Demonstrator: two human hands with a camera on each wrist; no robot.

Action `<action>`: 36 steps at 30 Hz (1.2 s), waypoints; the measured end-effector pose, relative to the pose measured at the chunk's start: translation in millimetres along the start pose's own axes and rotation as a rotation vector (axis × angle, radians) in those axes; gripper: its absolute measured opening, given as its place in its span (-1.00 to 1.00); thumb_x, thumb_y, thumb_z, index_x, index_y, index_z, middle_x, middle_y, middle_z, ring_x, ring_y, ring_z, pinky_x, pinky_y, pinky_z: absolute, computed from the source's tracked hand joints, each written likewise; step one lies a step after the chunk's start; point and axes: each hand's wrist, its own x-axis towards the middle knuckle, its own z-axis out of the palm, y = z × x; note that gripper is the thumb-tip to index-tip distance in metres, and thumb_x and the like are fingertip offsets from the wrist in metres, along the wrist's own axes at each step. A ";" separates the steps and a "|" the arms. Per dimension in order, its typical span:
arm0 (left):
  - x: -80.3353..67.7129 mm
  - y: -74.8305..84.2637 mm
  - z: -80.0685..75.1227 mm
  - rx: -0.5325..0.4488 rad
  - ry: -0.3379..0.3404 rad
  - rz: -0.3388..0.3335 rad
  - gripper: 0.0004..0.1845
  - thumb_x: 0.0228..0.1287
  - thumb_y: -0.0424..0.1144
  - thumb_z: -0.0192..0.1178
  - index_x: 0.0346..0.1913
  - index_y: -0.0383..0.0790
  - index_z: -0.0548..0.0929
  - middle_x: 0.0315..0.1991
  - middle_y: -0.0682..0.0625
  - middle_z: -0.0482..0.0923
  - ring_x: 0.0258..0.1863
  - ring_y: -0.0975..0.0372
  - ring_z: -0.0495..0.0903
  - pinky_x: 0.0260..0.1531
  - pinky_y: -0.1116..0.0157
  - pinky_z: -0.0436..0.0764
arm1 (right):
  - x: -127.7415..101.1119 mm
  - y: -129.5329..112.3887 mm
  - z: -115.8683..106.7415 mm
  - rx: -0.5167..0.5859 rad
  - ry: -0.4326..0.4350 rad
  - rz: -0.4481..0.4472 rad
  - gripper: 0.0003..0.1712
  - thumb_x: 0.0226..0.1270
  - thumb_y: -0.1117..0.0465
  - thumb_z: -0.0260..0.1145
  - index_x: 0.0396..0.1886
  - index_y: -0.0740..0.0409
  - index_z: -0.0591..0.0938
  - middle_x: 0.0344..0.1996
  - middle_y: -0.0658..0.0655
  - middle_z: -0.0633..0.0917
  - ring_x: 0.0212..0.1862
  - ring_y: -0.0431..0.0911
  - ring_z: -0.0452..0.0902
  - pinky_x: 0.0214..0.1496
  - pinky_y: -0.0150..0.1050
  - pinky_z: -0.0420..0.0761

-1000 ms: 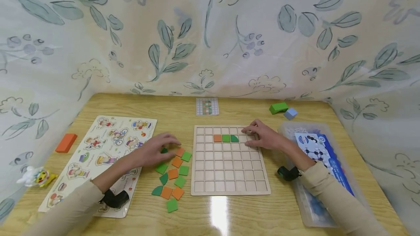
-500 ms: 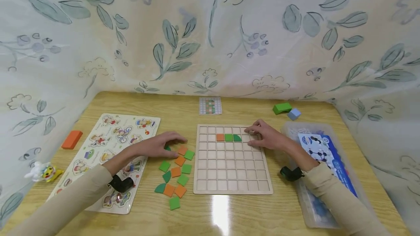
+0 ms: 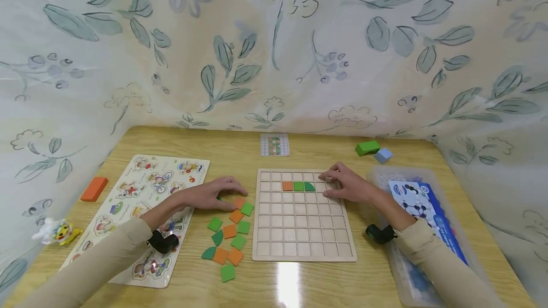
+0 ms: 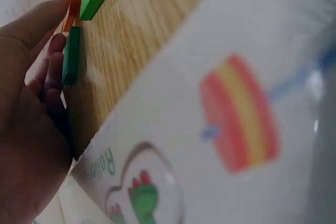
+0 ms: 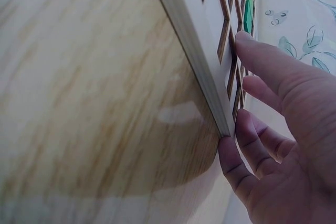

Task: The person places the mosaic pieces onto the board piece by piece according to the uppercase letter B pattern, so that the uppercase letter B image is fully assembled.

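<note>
My left hand [image 3: 214, 193] hovers low over the top of a loose group of tiles, its fingers loosely bent and thumb apart from them. In the left wrist view the thumb tip is right at an orange tile [image 4: 75, 3], and a dark green piece [image 4: 71, 56] stands beside the other fingers. On the wooden grid board [image 3: 304, 222], an orange square [image 3: 287, 186], a green square [image 3: 298, 186] and a dark green quarter-round piece [image 3: 309, 187] sit in a row. My right hand [image 3: 348, 184] rests with spread fingers at the board's right edge, holding no tile.
A small pattern card [image 3: 274, 145] lies behind the board. The picture puzzle board [image 3: 124, 222] is at left, near an orange block [image 3: 94, 189] and a toy figure [image 3: 57, 232]. A plastic box [image 3: 385, 172] stands at right, with a green block [image 3: 367, 148] and blue block [image 3: 383, 155] behind.
The left hand has edged slightly right over the tiles. The head view has shifted a little. The right hand stays at the board's edge, and the row of pieces is unchanged.
</note>
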 end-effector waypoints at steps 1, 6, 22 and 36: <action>-1.1 -0.7 -0.4 -0.001 -0.005 0.004 -0.56 0.35 -0.04 0.19 0.25 0.00 0.51 0.19 0.05 0.41 0.19 0.20 0.35 0.18 0.21 0.40 | 0.9 -0.6 0.2 0.001 -0.001 -0.001 -0.43 0.26 0.03 0.38 0.24 0.12 0.54 -0.01 0.21 0.43 -0.04 -0.04 0.41 -0.05 -0.16 0.41; -3.9 0.0 -0.6 -0.019 -0.017 0.027 -0.60 0.35 -0.09 0.20 0.22 -0.02 0.54 0.19 0.06 0.42 0.21 0.18 0.33 0.21 0.18 0.39 | 1.6 -2.4 -0.8 0.005 -0.007 0.000 -0.42 0.26 0.04 0.38 0.24 0.13 0.54 -0.01 0.22 0.44 -0.05 -0.04 0.41 -0.06 -0.16 0.41; 4.7 0.3 3.1 0.051 0.062 0.039 -0.61 0.29 -0.08 0.27 0.14 -0.06 0.60 0.05 0.00 0.49 0.06 0.17 0.44 0.09 0.21 0.46 | 3.0 -0.6 -1.3 0.013 -0.011 0.000 -0.43 0.26 0.04 0.38 0.25 0.11 0.53 -0.03 0.19 0.42 -0.01 -0.02 0.43 -0.08 -0.19 0.39; 10.2 22.1 -11.9 0.137 0.046 -0.056 -0.81 0.25 -0.15 0.31 -0.10 -0.06 0.65 -0.22 0.07 0.52 -0.28 0.31 0.43 -0.23 0.38 0.50 | 3.2 -4.7 -0.5 0.034 -0.011 0.001 -0.43 0.25 0.07 0.39 0.23 0.14 0.54 -0.04 0.22 0.41 -0.06 -0.02 0.39 -0.09 -0.19 0.37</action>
